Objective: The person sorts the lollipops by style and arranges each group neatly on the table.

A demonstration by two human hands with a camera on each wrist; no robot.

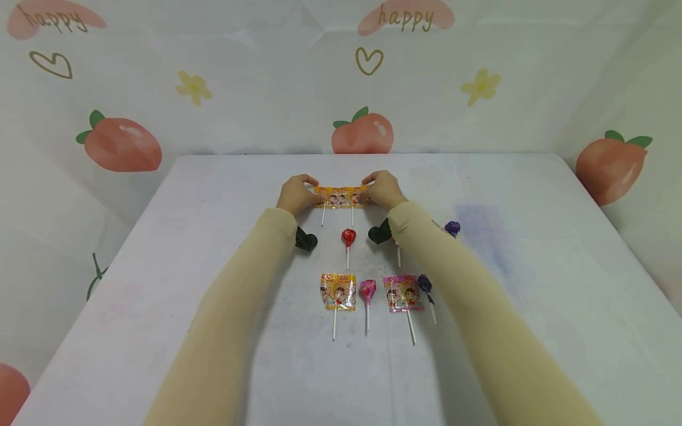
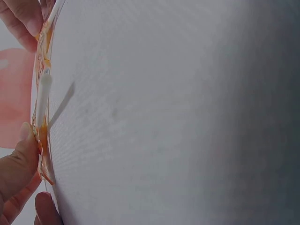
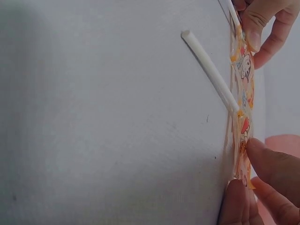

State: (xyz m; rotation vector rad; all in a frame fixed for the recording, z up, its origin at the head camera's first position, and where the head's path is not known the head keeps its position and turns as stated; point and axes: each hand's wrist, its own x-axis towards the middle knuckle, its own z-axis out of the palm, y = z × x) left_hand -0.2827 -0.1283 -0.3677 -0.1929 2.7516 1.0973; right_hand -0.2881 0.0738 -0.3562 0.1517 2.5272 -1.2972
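Observation:
Two orange-wrapped lollipops lie side by side at the back of the white table, their sticks toward me. My left hand (image 1: 298,194) pinches the outer edge of the left orange lollipop (image 1: 331,195), with the thumb on the wrapper's near face. On the other side, my right hand (image 1: 385,189) holds the right orange lollipop (image 1: 348,196) by its outer edge, between thumb and fingers. Both wrist views show the wrappers edge-on, and a white stick (image 3: 208,68) juts out in the right one. My fingers cover part of each wrapper.
Closer to me lie a red lollipop (image 1: 348,238), another orange-wrapped lollipop (image 1: 338,293), a pink lollipop (image 1: 367,290), a pink-wrapped lollipop (image 1: 403,294) and a dark purple lollipop (image 1: 424,284). Another purple lollipop (image 1: 453,228) is partly behind my right sleeve. A peach-patterned cloth (image 1: 266,106) hangs behind.

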